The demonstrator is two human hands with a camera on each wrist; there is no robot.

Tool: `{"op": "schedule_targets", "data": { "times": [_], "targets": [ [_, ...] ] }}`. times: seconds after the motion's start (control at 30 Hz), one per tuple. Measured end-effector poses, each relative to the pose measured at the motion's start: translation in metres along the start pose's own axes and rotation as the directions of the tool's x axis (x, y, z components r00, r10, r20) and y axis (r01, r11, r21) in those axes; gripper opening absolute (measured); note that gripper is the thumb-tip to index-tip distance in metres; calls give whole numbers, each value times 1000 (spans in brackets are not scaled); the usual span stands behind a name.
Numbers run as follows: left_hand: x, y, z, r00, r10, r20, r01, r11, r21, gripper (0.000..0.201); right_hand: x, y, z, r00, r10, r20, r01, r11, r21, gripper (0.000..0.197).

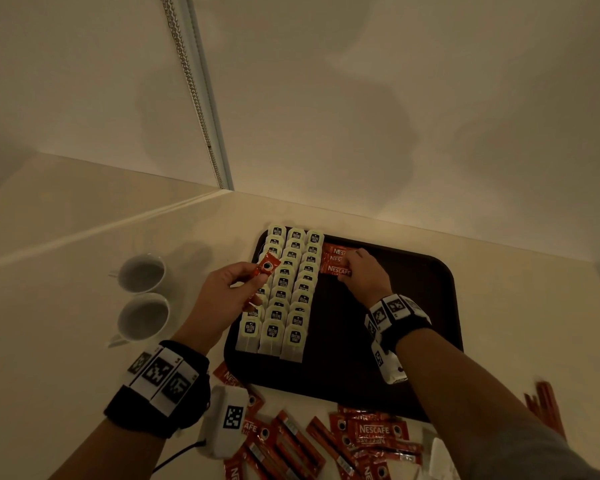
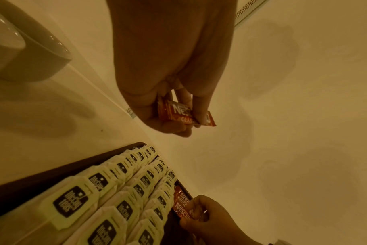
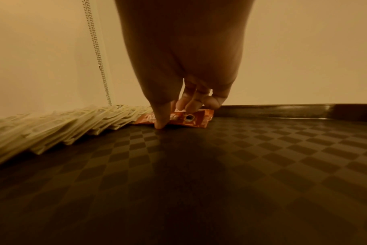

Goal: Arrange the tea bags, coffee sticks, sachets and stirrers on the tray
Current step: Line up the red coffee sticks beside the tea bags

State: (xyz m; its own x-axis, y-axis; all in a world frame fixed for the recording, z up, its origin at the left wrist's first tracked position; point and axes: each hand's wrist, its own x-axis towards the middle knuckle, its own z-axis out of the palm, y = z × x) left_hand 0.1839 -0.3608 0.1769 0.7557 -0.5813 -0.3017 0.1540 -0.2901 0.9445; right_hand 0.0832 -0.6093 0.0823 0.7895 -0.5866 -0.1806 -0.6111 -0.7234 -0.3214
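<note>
Here the left hand (image 1: 231,292) is pinching a coffee stick (image 1: 262,277) above the tea bags (image 1: 284,292), while the right hand (image 1: 362,275) is pressing the sideways-lying coffee-stick row (image 1: 336,261) just rightward on the tray (image 1: 413,306).

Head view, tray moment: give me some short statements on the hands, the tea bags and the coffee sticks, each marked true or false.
1. The left hand holds a red coffee stick. True.
2. The tea bags lie in three rows on the left part of the tray. True.
3. The right hand hangs idle off the tray. False: it rests on the small stack of coffee sticks on the tray, beside the tea bags.
4. Both cups stand on the tray. False: they stand on the counter, left of it.
5. Every coffee stick is already on the tray. False: loose coffee sticks lie on the counter, in front of it.
</note>
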Motion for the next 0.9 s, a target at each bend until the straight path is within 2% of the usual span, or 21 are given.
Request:
{"op": "schedule_targets", "data": {
  "times": [0.37,0.43,0.47,0.5,0.57,0.63,0.7,0.77,0.9],
  "targets": [
    [-2,0,1,1000,0,-8,0,1000,1,14,-3,-1,-5,999,8,39,-9,1000,20,49],
    [-1,2,2,1000,-1,-18,1,1000,3,13,-8,-10,-14,1000,-25,10,24,995,96,41],
    [-1,4,3,1000,2,-17,-2,1000,7,12,-12,-19,-22,998,-63,-15,64,976,208,34],
    [-1,7,4,1000,10,-7,-10,1000,12,12,-19,-31,-32,994,-108,-25,109,923,368,30],
    [-1,17,6,999,44,32,-44,999,8,14,-35,-61,-58,977,-208,40,128,727,674,26],
    [-1,30,9,993,99,63,-99,995,-7,17,-51,-86,-81,949,-304,80,116,574,811,21],
    [0,43,11,986,153,67,-151,988,-34,17,-61,-99,-98,950,-312,4,162,504,848,17],
    [-1,53,10,982,181,50,-176,980,-98,17,-66,-102,-109,963,-260,-70,186,456,870,16],
    [-6,65,4,978,208,6,-204,964,-170,11,-75,-99,-121,968,-218,-122,205,412,888,12]
  ]
}}
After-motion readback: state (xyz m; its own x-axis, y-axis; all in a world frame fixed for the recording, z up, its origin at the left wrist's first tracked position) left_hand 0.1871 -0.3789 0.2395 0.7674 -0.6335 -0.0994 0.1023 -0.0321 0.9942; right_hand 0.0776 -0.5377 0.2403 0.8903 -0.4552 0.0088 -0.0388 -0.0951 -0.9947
